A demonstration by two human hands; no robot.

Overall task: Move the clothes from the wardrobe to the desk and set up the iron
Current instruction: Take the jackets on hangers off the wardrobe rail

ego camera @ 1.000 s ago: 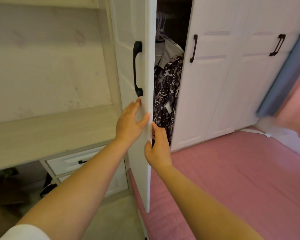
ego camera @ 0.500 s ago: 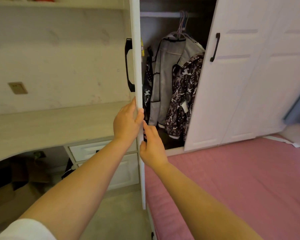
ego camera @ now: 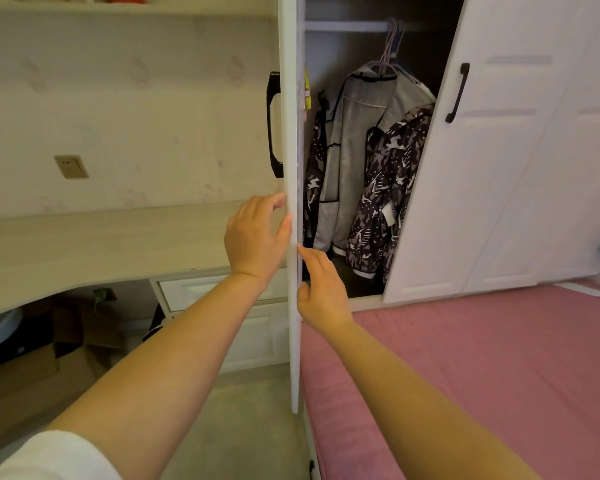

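Observation:
The white wardrobe door [ego camera: 292,140] stands edge-on to me, swung wide, with its black handle [ego camera: 274,124] on the left face. Inside the wardrobe hang a pale grey jacket [ego camera: 354,150] and a dark patterned jacket [ego camera: 388,188] on hangers from a rail. My left hand [ego camera: 255,239] rests on the door's left face, its thumb on the edge. My right hand [ego camera: 321,289] touches the door's edge from the right with straight fingers. The pale wooden desk [ego camera: 94,240] lies to the left. No iron is in view.
A bed with a pink cover [ego camera: 482,368] fills the lower right, close to the wardrobe. The other white wardrobe doors [ego camera: 499,168] are closed. Drawers [ego camera: 201,289] sit under the desk, cardboard boxes [ego camera: 32,368] on the floor beneath it, and a wall socket [ego camera: 71,166] above it.
The door has swung further open, now edge-on, showing both jackets. My hands stay at its edge.

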